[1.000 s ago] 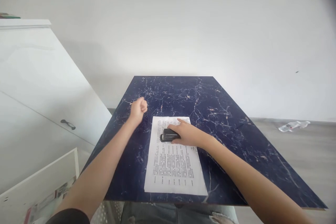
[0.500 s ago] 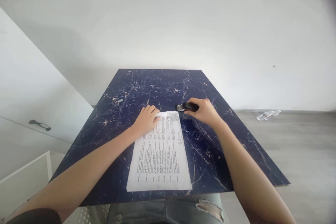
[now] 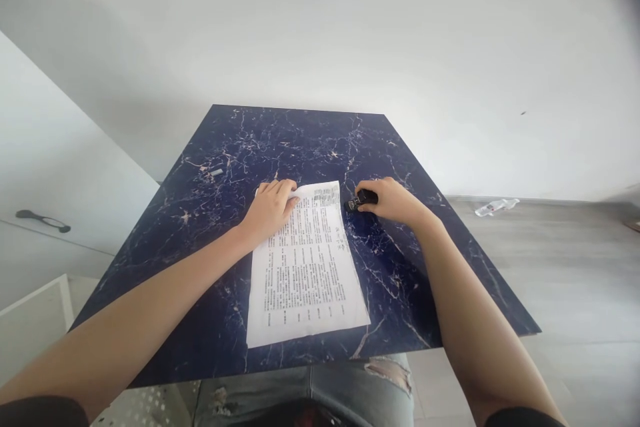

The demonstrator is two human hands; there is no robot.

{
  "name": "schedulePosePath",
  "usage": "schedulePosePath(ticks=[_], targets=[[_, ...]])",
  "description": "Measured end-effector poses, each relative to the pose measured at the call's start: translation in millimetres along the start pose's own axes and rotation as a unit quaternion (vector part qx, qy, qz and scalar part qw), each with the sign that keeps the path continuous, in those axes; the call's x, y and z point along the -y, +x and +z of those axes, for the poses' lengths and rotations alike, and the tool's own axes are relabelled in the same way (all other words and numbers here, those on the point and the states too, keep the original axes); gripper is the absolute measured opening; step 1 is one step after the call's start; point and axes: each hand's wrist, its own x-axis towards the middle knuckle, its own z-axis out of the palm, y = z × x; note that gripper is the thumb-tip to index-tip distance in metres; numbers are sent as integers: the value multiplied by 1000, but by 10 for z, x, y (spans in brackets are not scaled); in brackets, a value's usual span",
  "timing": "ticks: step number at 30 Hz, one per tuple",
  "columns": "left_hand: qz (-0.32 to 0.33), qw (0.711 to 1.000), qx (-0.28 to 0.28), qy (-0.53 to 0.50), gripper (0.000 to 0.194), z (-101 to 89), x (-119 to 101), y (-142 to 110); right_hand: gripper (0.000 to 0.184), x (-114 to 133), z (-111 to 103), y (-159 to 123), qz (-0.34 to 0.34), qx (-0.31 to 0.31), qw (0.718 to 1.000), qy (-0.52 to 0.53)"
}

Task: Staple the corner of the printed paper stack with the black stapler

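Shifted off the printed sheet (image 3: 305, 280), the black stapler (image 3: 362, 199) is just beyond its right edge, pinched in the right hand (image 3: 393, 201). The left hand (image 3: 270, 210) covers the far left corner, thumb apart from bent fingers. The white bin's (image 3: 35, 295) contents are hidden.

Your left hand (image 3: 273, 207) rests on the far left corner of the printed paper (image 3: 305, 280), fingers curled over its edge. Your right hand (image 3: 393, 203) grips a black stapler (image 3: 363, 200), held just beside the paper's far right corner. The paper lies on a dark blue marbled table (image 3: 310, 133); a small pale strip (image 3: 217, 172) lies beyond the paper, to its left. Well to the right of the paper, a clear plastic item (image 3: 497, 207) lies on the floor (image 3: 510, 247).
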Motion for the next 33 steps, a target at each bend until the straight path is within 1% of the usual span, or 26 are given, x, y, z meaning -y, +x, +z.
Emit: schedulePosePath(ticks=[4, 9, 13, 18, 21, 24, 26, 29, 33], targets=[[-4, 1000, -1, -9, 11, 9, 1, 7, 16, 51, 22, 13, -11, 0, 1000, 29], [-1, 1000, -2, -10, 15, 34, 22, -1, 15, 152, 77, 33, -14, -21, 998, 52], [-9, 1000, 6, -8, 20, 32, 17, -3, 22, 288, 135, 51, -23, -44, 995, 90], [-10, 1000, 17, -4, 19, 29, 11, 3, 25, 429, 117, 42, -48, -39, 989, 134], [-4, 1000, 12, 2, 19, 42, 22, 1, 27, 441, 84, 40, -29, -52, 987, 147], [-2, 1000, 10, 2, 19, 51, 28, -5, 45, 415, 112, 62, -5, -50, 992, 120], [-6, 1000, 15, 7, 18, 51, 25, -6, 51, 395, 167, 86, 16, -49, 994, 96], [-13, 1000, 23, 14, 16, 44, 15, -7, 52, 369, 245, 116, 54, -71, 993, 73], [-11, 1000, 17, 18, 16, 37, 9, -11, 49, 329, 259, 125, 66, -88, 993, 40]])
